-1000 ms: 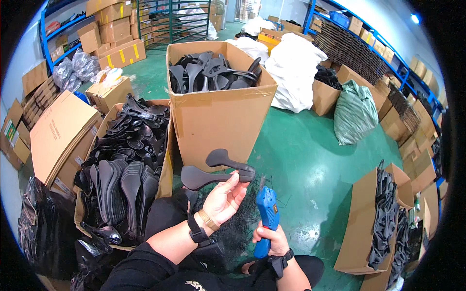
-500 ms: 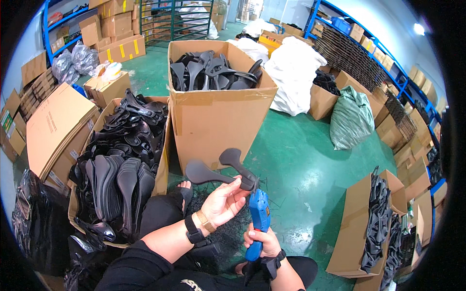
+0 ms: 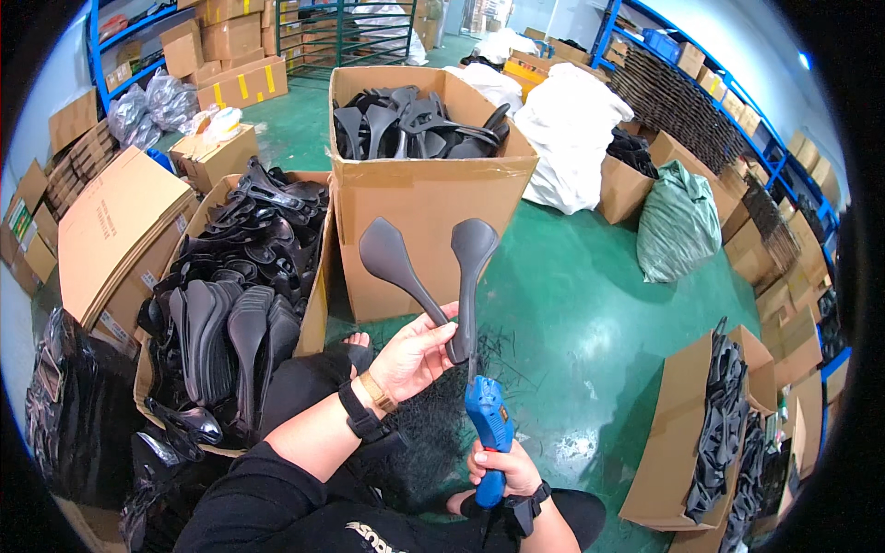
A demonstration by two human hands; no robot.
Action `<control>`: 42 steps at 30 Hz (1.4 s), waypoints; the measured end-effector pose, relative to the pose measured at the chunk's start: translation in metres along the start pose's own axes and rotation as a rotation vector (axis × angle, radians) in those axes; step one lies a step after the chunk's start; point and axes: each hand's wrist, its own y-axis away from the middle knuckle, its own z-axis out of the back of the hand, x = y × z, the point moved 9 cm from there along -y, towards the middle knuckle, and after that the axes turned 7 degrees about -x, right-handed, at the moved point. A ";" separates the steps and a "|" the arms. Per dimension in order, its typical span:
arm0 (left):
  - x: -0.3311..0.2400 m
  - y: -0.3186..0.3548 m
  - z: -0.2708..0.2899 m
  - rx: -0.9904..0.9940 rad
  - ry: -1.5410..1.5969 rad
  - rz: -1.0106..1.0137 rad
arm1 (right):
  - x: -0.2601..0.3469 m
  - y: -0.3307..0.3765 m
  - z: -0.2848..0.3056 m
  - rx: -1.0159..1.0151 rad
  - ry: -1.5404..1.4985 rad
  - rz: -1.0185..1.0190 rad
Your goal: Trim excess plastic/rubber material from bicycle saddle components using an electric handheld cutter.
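Note:
A black moulded part [image 3: 472, 281] shaped like a V, with two broad paddle-like ends, is pinched at its narrow joined end by the fingers of my left hand [image 3: 413, 358]. Both paddles point up and away from me. My right hand [image 3: 506, 468] is wrapped round the handle of a blue hand-held power cutter [image 3: 489, 413]. Its thin blade points upward, at or very close to the joined end of the part; I cannot tell whether they touch. Dark thin scraps [image 3: 433, 415] lie on the floor below my hands.
A tall carton [image 3: 433, 221] full of similar black parts stands ahead. Another filled carton [image 3: 323, 267] is at left, beside stacked flat cardboard [image 3: 120, 244]. At right sit a carton of black pieces [image 3: 673, 433] and a green sack [image 3: 680, 226]. A white sack [image 3: 572, 138] stands farther back.
My left hand has turned the V-shaped part so its paddles now point more upright, one at each side. The cutter has dropped slightly. The whole view has shifted a little.

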 end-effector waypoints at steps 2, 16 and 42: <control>0.001 0.000 -0.001 0.050 -0.034 0.007 | -0.003 0.000 0.002 0.007 0.000 -0.018; 0.036 0.011 -0.010 0.205 -0.065 0.228 | 0.009 -0.002 0.002 0.028 -0.072 0.013; 0.102 -0.009 0.029 0.135 -0.667 0.183 | 0.104 0.016 0.073 -0.379 -0.041 0.658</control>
